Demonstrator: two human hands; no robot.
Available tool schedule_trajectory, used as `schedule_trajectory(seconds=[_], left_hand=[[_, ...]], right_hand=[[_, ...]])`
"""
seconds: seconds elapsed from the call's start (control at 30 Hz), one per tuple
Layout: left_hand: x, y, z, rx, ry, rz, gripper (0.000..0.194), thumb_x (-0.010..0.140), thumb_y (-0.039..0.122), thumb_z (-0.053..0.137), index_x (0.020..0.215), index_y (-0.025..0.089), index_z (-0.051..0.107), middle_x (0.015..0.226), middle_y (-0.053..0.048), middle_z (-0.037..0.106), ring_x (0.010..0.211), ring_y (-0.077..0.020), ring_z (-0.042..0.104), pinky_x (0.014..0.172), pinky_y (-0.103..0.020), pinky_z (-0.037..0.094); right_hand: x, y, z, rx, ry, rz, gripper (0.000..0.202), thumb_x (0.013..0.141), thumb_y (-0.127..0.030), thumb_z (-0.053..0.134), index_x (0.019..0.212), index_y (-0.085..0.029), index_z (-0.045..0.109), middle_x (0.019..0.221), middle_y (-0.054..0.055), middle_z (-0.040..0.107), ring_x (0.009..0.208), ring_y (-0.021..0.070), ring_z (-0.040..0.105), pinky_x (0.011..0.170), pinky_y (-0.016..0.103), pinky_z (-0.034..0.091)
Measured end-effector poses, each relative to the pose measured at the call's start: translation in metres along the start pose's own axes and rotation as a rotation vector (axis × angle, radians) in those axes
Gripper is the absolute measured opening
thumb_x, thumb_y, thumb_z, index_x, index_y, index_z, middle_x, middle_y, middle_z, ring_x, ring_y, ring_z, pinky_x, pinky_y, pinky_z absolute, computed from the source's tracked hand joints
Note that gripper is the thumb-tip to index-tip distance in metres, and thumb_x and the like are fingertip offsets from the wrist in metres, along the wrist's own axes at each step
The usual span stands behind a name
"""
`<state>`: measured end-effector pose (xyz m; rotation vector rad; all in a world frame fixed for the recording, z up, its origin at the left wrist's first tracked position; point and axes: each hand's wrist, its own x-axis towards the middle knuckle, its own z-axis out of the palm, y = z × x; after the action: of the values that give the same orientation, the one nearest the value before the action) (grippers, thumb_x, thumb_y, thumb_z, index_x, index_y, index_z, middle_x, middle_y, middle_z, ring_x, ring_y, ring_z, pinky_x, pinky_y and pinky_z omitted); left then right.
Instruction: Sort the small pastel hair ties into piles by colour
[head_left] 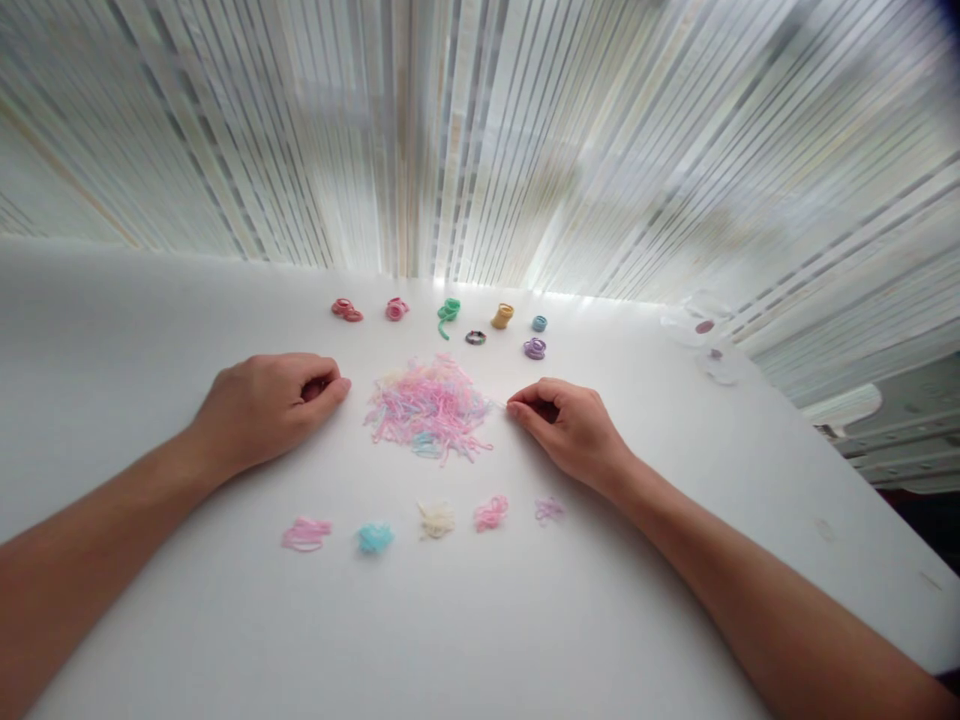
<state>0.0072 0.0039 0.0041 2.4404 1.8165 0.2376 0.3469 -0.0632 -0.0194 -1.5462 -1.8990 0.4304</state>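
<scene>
Head view: the right hand (551, 415), thumb and forefinger pinched together, grips what appears to be a slender whitish elastic strand (498, 404), whose free part points leftward. The strand is short in view and partly blurred, so whether its far end touches the pile cannot be told. Directly left of this pinch lies a loose, roughly round pile of thin pastel bands, pink, lilac and pale blue (435, 400); it shows no clear long axis. The left hand (274, 405) rests just beside the opposite edge, curled with thumb against fingers; whether it encloses anything cannot be told. Both hands flank the pile closely, the right one bridging most of the gap with its strand.

Nearer the wearer runs a row of small clumps, left to right: lilac-pink (306, 534), turquoise (375, 538), cream (436, 520), rose-pink (491, 513) and pale mauve (549, 510). Beyond the pile stand coiled cords in coral-red, pink, green, mustard, blue and purple, with a dark multicoloured ring (475, 344) among them. All lie on a smooth white tabletop (225, 640). Clear plastic pieces (720, 367) sit toward its right edge; a translucent, striped curtain (360, 150) closes the far side.
</scene>
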Motion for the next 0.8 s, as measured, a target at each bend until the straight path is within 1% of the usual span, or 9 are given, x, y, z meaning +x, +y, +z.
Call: schedule_trajectory(seconds=[0.13,0.3,0.4,0.47,0.63,0.7,0.8], left_hand=[[0.001,-0.003,0.000,0.001,-0.002,0.006,0.040,0.093,0.055,0.042,0.077,0.023,0.059,0.077,-0.002,0.066,0.072,-0.0192,0.053,0.066,-0.032,0.030],[0.002,-0.007,0.002,0.009,-0.012,-0.011,0.040,0.092,0.057,0.043,0.078,0.023,0.060,0.076,-0.001,0.064,0.072,-0.0184,0.053,0.066,-0.031,0.031],[0.003,-0.008,0.004,0.016,-0.011,-0.021,0.040,0.092,0.057,0.043,0.078,0.024,0.060,0.076,0.000,0.064,0.072,-0.0183,0.052,0.066,-0.031,0.031],[0.004,-0.009,0.005,0.027,-0.004,-0.024,0.041,0.091,0.058,0.042,0.076,0.024,0.059,0.075,0.000,0.063,0.071,-0.0186,0.052,0.065,-0.031,0.030],[0.005,-0.011,0.008,0.024,0.011,-0.015,0.042,0.090,0.059,0.041,0.075,0.025,0.058,0.074,0.000,0.062,0.070,-0.0187,0.053,0.065,-0.031,0.030],[0.005,-0.012,0.008,0.023,0.015,-0.008,0.041,0.090,0.059,0.041,0.075,0.025,0.058,0.074,0.000,0.062,0.070,-0.0186,0.053,0.065,-0.031,0.030],[0.005,-0.011,0.008,0.022,0.024,-0.011,0.041,0.090,0.059,0.041,0.077,0.025,0.060,0.075,0.000,0.063,0.070,-0.0185,0.053,0.064,-0.030,0.030]], right_hand=[[-0.004,0.001,-0.007,0.004,-0.035,0.017,0.016,0.094,-0.029,0.065,0.089,-0.020,0.077,0.080,0.004,0.077,0.067,0.0161,0.062,0.064,0.030,0.046],[-0.010,0.001,-0.020,-0.014,-0.078,0.005,0.016,0.094,-0.028,0.066,0.087,-0.020,0.077,0.077,0.003,0.075,0.064,0.0145,0.057,0.064,0.029,0.044],[-0.012,-0.002,-0.031,-0.006,-0.138,-0.001,0.015,0.093,-0.028,0.066,0.086,-0.019,0.076,0.076,0.002,0.073,0.065,0.0139,0.056,0.064,0.028,0.044],[-0.012,-0.006,-0.041,0.024,-0.223,0.003,0.015,0.093,-0.029,0.067,0.085,-0.019,0.076,0.077,0.002,0.073,0.067,0.0138,0.057,0.063,0.028,0.044],[-0.014,-0.016,-0.065,0.129,-0.490,0.024,0.018,0.093,-0.033,0.070,0.084,-0.018,0.076,0.076,0.002,0.071,0.068,0.0135,0.057,0.063,0.027,0.045],[-0.014,-0.018,-0.070,0.163,-0.567,0.031,0.019,0.093,-0.034,0.072,0.084,-0.018,0.077,0.073,0.002,0.069,0.067,0.0130,0.056,0.062,0.027,0.044],[-0.014,-0.020,-0.073,0.192,-0.661,0.031,0.019,0.092,-0.033,0.073,0.085,-0.016,0.078,0.072,0.001,0.067,0.066,0.0125,0.054,0.061,0.026,0.043]])
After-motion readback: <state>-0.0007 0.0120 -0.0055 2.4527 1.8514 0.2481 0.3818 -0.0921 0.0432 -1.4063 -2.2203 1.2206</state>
